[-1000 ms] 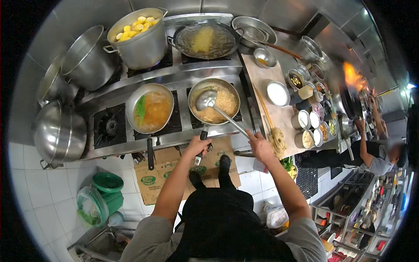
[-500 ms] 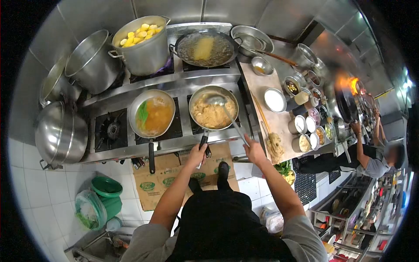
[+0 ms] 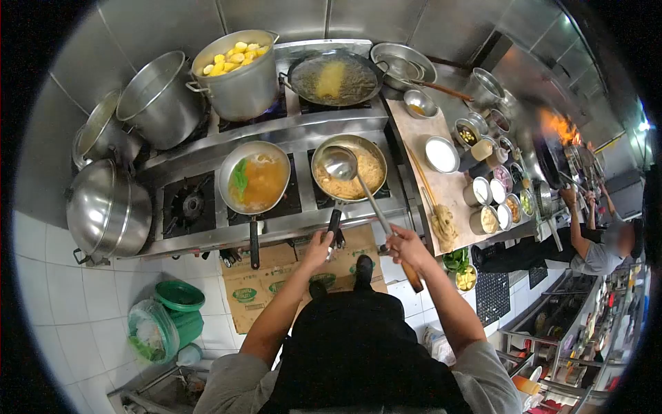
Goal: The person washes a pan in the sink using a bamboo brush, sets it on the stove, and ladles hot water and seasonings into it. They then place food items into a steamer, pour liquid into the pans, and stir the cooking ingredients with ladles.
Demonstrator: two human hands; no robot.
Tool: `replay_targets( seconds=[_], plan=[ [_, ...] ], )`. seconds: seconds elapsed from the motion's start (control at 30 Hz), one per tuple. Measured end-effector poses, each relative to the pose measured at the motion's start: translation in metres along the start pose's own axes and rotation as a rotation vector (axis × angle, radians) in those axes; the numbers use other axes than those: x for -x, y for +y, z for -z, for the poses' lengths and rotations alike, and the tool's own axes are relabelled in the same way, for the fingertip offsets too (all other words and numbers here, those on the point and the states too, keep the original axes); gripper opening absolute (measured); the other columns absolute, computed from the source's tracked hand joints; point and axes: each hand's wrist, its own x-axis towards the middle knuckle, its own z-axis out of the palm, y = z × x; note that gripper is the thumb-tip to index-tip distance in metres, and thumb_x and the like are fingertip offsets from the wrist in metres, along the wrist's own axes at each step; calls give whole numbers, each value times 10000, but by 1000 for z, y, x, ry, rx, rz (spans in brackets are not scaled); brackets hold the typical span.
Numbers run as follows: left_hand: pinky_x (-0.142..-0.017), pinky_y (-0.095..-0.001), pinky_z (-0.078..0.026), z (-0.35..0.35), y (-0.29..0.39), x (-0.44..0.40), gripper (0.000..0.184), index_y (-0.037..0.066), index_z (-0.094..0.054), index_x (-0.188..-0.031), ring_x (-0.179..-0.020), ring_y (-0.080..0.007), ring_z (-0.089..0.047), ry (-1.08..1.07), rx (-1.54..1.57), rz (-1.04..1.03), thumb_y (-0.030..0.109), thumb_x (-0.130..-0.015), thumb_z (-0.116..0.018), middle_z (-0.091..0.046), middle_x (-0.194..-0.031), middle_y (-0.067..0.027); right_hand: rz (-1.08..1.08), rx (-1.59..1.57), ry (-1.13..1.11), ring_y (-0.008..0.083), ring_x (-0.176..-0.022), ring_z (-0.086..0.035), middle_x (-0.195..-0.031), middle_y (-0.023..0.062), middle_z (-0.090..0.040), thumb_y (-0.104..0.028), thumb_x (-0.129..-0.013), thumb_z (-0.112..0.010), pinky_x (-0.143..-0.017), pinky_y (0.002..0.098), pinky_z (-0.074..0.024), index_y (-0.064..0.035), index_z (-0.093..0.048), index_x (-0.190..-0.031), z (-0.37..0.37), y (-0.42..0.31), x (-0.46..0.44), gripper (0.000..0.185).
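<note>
My left hand (image 3: 319,250) is closed around the black handle of a frying pan (image 3: 369,196) on the front burner, which holds pale, creamy food. In my right hand (image 3: 407,248) is a long-handled ladle (image 3: 340,163); its wooden handle end sticks out below my fist. The ladle's round bowl hangs over the left part of the pan, partly covering the food. To the left, a second frying pan (image 3: 254,208) with orange broth and a green leaf rests on its burner, its handle pointing towards me.
Behind stand a pot of yellow chunks (image 3: 239,86) and a wok (image 3: 334,78) of bubbling liquid. Several seasoning containers (image 3: 478,192) line the right counter (image 3: 422,131). Farther right, another person (image 3: 593,248) works near a flaming wok. Flattened cardboard (image 3: 255,303) covers the floor.
The ladle's bowl has risen from the food and looks larger. My right hand has turned, showing the wooden handle end. The whole view has shifted slightly.
</note>
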Motion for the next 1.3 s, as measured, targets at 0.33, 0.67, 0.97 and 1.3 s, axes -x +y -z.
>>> replay_targets(
  seconds=[0.33,0.67,0.97,1.3],
  plan=[
    [-556,-314,-517,26,-37,54,550,88,-522,-1213,-738,-148,-636,-65,304,48,590,-992,-483,-627,-879,-67,1,92,20,87,-517,-438,-716,-11,-494,-102,-977,-534,-444,260,-400,-131,-402,-1518,-27,12,25,558],
    [-592,-332,-530,12,13,28,581,50,-522,-1301,-778,-157,-626,-173,272,27,548,-1000,-505,-631,-950,-82,200,1237,86,155,-764,-607,-900,124,-687,-172,-930,-611,-731,328,-501,-103,-543,-1422,64,-109,51,502],
    [-449,-352,-483,-2,31,5,331,42,-472,-1254,-499,-174,-551,-299,482,25,196,-992,-604,-549,-712,-65,249,1823,-117,373,-953,-680,-1046,217,-709,-181,-848,-595,-883,438,-530,-139,-641,-1307,58,-214,-36,463],
    [-398,-369,-456,2,29,3,316,49,-465,-1280,-487,-174,-565,-319,430,66,140,-995,-567,-537,-712,-60,211,2045,-79,387,-967,-677,-1011,205,-711,-105,-797,-572,-855,456,-538,-97,-713,-1132,41,-252,-43,363]
  ],
)
